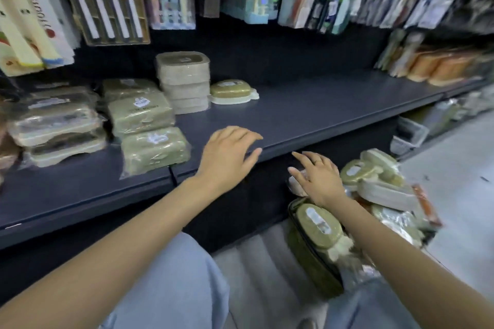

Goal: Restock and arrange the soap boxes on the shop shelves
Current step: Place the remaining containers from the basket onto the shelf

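Both hands are empty, fingers spread: your right hand [318, 176] should take one soap box [319, 226] from the pile beside the shelf [307, 112]; your left hand [227, 153] waits at its edge.

Hanging goods above, other stock at right
Packaged toothbrushes [109, 19] hang overhead; orange packs [441, 67] sit far right; pale floor [454, 195] below.

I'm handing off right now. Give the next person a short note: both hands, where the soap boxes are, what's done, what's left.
Left hand: open, empty, at the front edge of the dark shelf.
Right hand: open, empty, reaching over the pile of plastic-wrapped olive-green soap boxes on the floor.
Done: wrapped green boxes in a row, a beige stack and one single green-lidded box sit on the shelf's left part.
Left: shelve the floor pile on the bare right stretch.
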